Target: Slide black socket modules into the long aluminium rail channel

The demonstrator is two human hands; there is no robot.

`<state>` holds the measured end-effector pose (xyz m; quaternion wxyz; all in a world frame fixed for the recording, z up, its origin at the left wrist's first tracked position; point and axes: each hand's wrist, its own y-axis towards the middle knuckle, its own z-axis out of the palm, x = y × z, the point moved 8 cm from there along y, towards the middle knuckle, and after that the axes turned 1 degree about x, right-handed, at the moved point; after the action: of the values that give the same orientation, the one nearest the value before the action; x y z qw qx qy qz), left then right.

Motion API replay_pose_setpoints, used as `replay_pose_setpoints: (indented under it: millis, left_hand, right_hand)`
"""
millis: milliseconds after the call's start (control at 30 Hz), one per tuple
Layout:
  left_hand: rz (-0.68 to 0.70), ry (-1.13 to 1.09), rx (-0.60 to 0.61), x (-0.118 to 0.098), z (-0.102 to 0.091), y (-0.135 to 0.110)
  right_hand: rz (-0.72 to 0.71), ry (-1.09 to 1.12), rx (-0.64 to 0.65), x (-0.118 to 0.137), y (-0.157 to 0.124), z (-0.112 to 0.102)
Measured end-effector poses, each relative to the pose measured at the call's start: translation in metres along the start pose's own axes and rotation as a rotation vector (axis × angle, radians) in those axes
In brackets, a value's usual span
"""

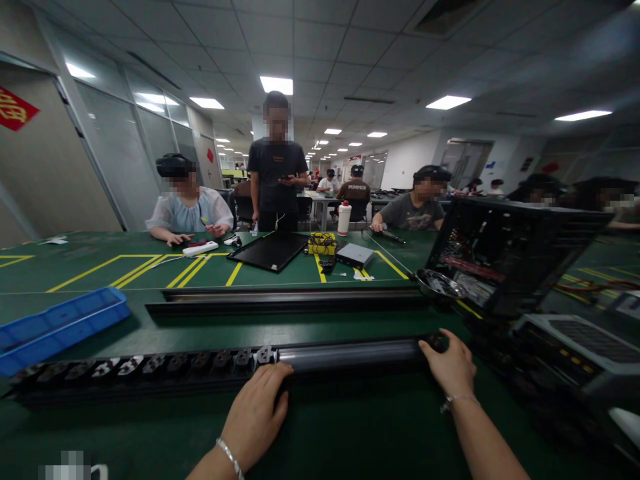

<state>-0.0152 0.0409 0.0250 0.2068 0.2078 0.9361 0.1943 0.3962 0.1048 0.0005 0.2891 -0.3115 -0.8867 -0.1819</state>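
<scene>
A long black rail (210, 370) lies across the green table (150, 440) in front of me, with a row of small metal clips along its left half and a smooth grey bar (350, 353) on its right half. My left hand (257, 413) rests on the rail near its middle, fingers curled over the front edge at the bar's left end. My right hand (453, 367) grips the bar's right end, fingers wrapped over it. A second long black rail (285, 300) lies parallel further back.
A blue plastic tray (60, 327) sits at the left. An open black computer case (505, 257) and a grey unit (575, 347) stand at the right, a small metal bowl (440, 283) beside them. Further back are a black panel (270, 250), a yellow box (323, 243) and several people.
</scene>
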Motion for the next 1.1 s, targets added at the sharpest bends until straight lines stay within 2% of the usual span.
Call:
replay_pose_setpoints:
  millis: [267,433,567,1100]
  left_hand:
    - [0.003,0.005,0.002,-0.0003,-0.0003,-0.0014]
    - [0.002,0.008,0.004,-0.0011,-0.0011,-0.0004]
    - [0.003,0.013,0.002,-0.0012,-0.0011,-0.0001]
    - [-0.009,-0.008,-0.007,-0.0007,-0.0014,0.0001]
  right_hand:
    - [-0.012,0.003,-0.017,-0.0037,0.0016,0.0016]
    - [-0.084,-0.018,-0.040,-0.0025,0.0047,0.0032]
    - [-0.117,-0.044,0.008,-0.0005,0.0072,0.0064]
    - [-0.063,-0.071,0.035,-0.0028,0.0071,0.0040]
